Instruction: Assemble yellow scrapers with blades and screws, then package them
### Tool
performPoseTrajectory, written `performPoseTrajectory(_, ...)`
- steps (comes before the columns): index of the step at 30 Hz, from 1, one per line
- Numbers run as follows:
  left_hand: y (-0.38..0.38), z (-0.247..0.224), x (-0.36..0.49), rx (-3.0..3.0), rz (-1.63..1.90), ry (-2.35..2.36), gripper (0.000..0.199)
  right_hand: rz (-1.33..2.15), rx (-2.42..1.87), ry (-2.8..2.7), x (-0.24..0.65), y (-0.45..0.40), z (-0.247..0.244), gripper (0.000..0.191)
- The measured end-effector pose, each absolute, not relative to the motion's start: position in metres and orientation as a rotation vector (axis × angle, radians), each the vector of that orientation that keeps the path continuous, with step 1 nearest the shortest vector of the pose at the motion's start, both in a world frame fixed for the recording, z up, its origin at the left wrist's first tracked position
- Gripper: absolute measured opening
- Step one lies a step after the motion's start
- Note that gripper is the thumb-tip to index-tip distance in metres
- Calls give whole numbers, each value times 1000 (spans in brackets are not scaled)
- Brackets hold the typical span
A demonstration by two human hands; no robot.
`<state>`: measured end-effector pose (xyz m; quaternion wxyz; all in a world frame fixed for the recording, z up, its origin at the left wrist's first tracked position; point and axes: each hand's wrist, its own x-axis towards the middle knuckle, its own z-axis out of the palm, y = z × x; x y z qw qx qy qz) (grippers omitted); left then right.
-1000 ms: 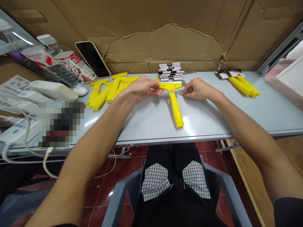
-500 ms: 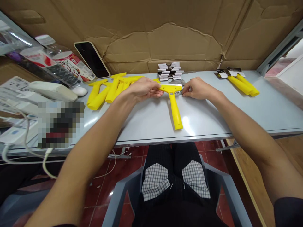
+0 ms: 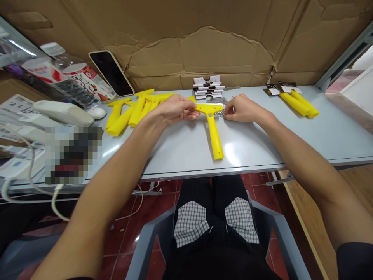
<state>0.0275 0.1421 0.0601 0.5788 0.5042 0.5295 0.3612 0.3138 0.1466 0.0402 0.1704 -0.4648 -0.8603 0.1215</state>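
Observation:
My left hand is closed on the left end of a yellow scraper's wide head. A thin metal blade runs along the head's far edge, and the handle points toward me. My right hand is beside the head's right end with thumb and fingers pinched together; what they hold, if anything, is hidden. Right by those fingertips lies a heap of small metal pieces, perhaps screws, partly behind the scraper. More yellow scraper handles are piled to the left, beyond my left forearm.
A stack of folded white-and-black cards stands against the cardboard wall. Two yellow scrapers with black covers lie at right. A phone, bottles, a white mouse and cables crowd the left side.
Almost nothing differs. The whole view has shifted slightly; both hands keep their places at the scraper's head and the small metal pieces.

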Motion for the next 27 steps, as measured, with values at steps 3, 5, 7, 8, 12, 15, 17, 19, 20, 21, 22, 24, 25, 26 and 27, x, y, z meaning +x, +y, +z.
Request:
performPoseTrajectory(3,142,59,28,1167,847,1239,21,352,-1340,-2433,312,148,38,8)
performPoseTrajectory(5,143,59,28,1166,840,1230,18,350,-1343,-2424,312,149,35,9)
performPoseTrajectory(7,143,58,27,1172,833,1218,15,345,-1347,-2420,313,150,34,9)
performPoseTrajectory(8,144,58,27,1176,833,1213,14,335,-1351,-2423,313,150,33,10)
performPoseTrajectory(12,145,56,26,1181,833,1205,11,279,-1369,-2388,316,149,40,11)
performPoseTrajectory(15,143,53,31,1173,834,1207,13,271,-1352,-2275,314,146,49,12)
performPoseTrajectory(17,139,51,38,1172,838,1196,15,297,-1305,-2204,311,142,54,14)
performPoseTrajectory(19,135,48,45,1171,836,1179,13,334,-1235,-2154,305,137,55,15)
performPoseTrajectory(20,132,48,49,1170,834,1174,10,352,-1200,-2139,302,134,54,15)
performPoseTrajectory(21,130,47,52,1169,831,1170,7,370,-1166,-2132,299,132,54,16)
performPoseTrajectory(22,128,47,54,1169,828,1169,4,387,-1139,-2136,296,130,52,16)
performPoseTrajectory(24,125,48,57,1174,823,1166,5,410,-1109,-2165,291,126,51,18)
performPoseTrajectory(25,123,50,58,1177,821,1166,8,411,-1100,-2184,288,124,50,18)
performPoseTrajectory(26,122,51,59,1181,820,1166,10,401,-1092,-2201,286,123,50,19)
performPoseTrajectory(27,121,52,59,1186,818,1167,12,385,-1082,-2213,285,121,51,19)
